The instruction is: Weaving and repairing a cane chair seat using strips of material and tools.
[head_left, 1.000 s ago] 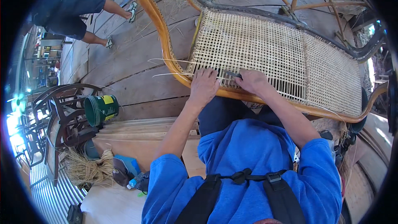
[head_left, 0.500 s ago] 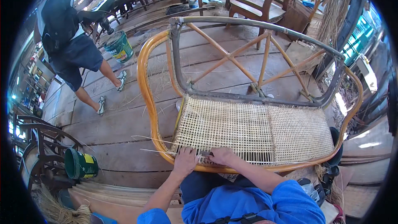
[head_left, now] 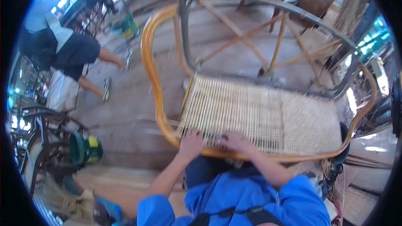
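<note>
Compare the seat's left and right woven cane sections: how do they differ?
The left cane section is wider than the right cane section. The left section shows dark gaps near its front edge; the right shows no such gaps. The left hand and right hand are at the left section; neither touches the right. Both are pale and lie side by side.
</note>
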Available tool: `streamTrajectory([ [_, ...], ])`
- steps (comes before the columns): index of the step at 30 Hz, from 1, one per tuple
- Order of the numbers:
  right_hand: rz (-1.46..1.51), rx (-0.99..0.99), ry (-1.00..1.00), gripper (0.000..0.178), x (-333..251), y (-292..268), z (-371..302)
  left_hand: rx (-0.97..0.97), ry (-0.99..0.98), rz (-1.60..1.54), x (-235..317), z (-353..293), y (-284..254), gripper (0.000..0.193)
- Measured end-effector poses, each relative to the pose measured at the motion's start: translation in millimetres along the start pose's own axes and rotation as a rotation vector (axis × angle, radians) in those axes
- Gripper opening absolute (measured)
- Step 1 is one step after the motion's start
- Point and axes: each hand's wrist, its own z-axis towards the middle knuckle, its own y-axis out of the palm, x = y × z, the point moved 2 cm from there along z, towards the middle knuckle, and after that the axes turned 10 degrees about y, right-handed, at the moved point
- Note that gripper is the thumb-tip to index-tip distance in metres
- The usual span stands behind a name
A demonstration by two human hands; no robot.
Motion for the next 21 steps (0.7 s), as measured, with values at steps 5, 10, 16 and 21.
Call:
streamTrajectory([
  [5,0.008,0.095,0.025,0.037,4.6,-19.2,-9.2,-0.021,0.127,0.052,10.1,-3.5,-30.4,0.031],
  [10,-0.084,0.072,-0.013,0.037,-15.0,-8.1,-11.0,0.13,0.145,0.039,5.5,-7.5,-28.2,0.032],
  [16,-0.2,0.001,0.016,0.034,-30.7,0.6,-1.3,0.054,0.108,0.014,-3.8,4.7,-15.3,0.03],
  [21,-0.257,-0.008,-0.012,0.034,-34.5,-4.3,8.6,0.021,0.079,0.022,-5.8,8.8,-10.6,0.033],
])
